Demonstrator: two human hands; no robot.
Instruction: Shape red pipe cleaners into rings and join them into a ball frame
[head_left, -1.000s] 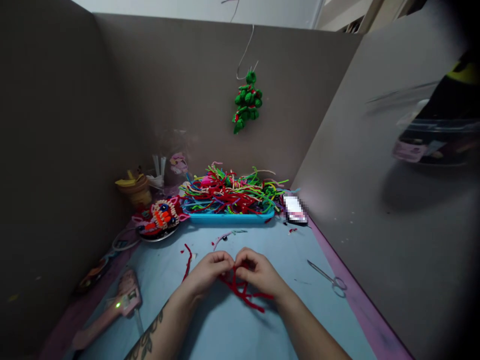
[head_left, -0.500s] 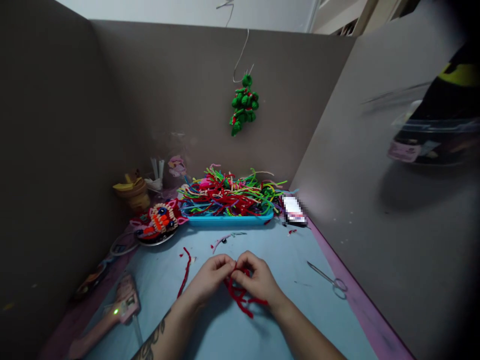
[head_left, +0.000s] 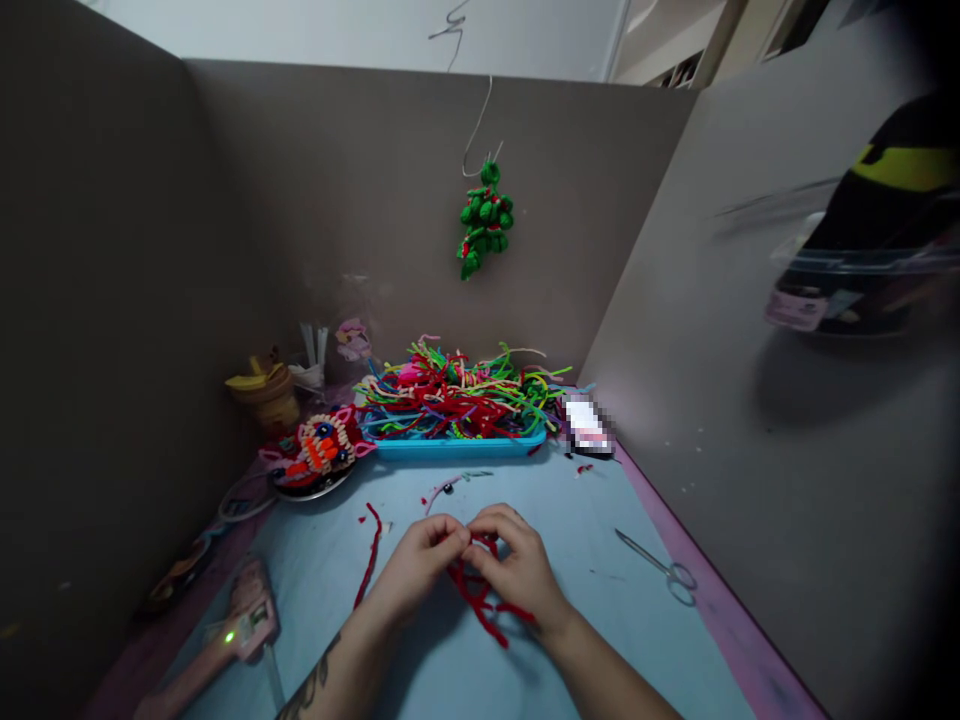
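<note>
My left hand [head_left: 433, 553] and my right hand [head_left: 515, 563] meet over the light blue table mat [head_left: 592, 630]. Both are closed in a pinch on red pipe cleaners [head_left: 474, 592], which are bent and twisted together. Their loose ends hang below my fingers toward me. The exact spot being pinched is hidden by the fingertips. A single red pipe cleaner [head_left: 369, 555] lies on the mat, left of my left hand. Beyond my hands lie a thin pale pipe cleaner piece [head_left: 439, 490] and a small dark bead [head_left: 448, 488].
A blue tray [head_left: 457, 450] heaped with coloured pipe cleaners stands at the back. Scissors [head_left: 664, 570] lie on the right, a phone [head_left: 589, 425] behind them. At left are a pink glue gun [head_left: 251, 610] and a plate with a fuzzy figure [head_left: 322, 450]. Grey panels [head_left: 375, 180] enclose the table.
My hands stay pinched on the red pipe cleaners, with only slight finger movement. The whole view has shifted a little, so the back panel and hanging green ornament sit slightly lower.
</note>
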